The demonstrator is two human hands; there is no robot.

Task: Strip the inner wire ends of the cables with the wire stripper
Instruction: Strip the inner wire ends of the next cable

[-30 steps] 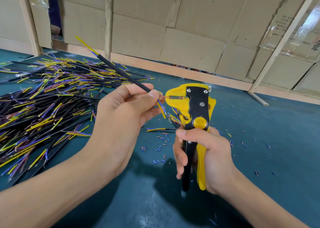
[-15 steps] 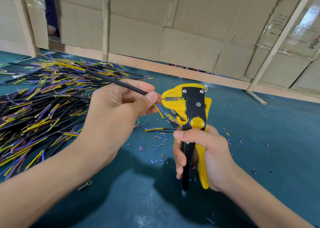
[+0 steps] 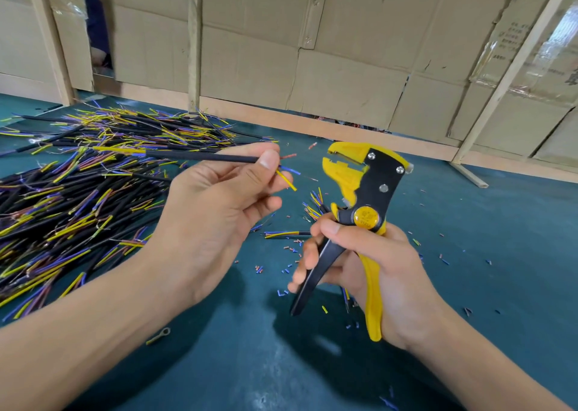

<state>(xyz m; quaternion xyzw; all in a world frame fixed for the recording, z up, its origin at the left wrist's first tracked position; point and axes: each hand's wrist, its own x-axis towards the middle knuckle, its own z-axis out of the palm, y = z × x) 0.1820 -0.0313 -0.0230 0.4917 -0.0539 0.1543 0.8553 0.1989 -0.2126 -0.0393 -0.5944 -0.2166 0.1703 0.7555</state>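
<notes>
Nearest to me, my right hand (image 3: pixel 369 270) grips the wire stripper (image 3: pixel 359 210) by its handles, thumb across the top near the yellow dial, fingers curled round the black handle. The handles are spread and the jaws at the top stand apart with nothing between them.

Just left, my left hand (image 3: pixel 219 204) pinches a black cable (image 3: pixel 200 156) between thumb and fingers, sheath running off left. Three inner wires fan out past the thumb: a yellow wire (image 3: pixel 286 181) angling down, a blue wire (image 3: pixel 289 170) pointing at the tool, a brown wire (image 3: pixel 287 156) on top. Cable end sits near the jaws, not touching.

Judging the step: feed one inner wire in next. To do it well I'd separate a single wire with the fingertips, keep it straight, seat it square in the jaws, same depth as the others, then squeeze firmly once. Risk I see: two wires slipping in together, or too much insulation taken off.

Insulation scraps (image 3: pixel 291 249) litter the teal table (image 3: pixel 469 254) between and beyond the hands. Further left, the cable pile (image 3: pixel 72 191). At the back, cardboard wall (image 3: pixel 344 51).
</notes>
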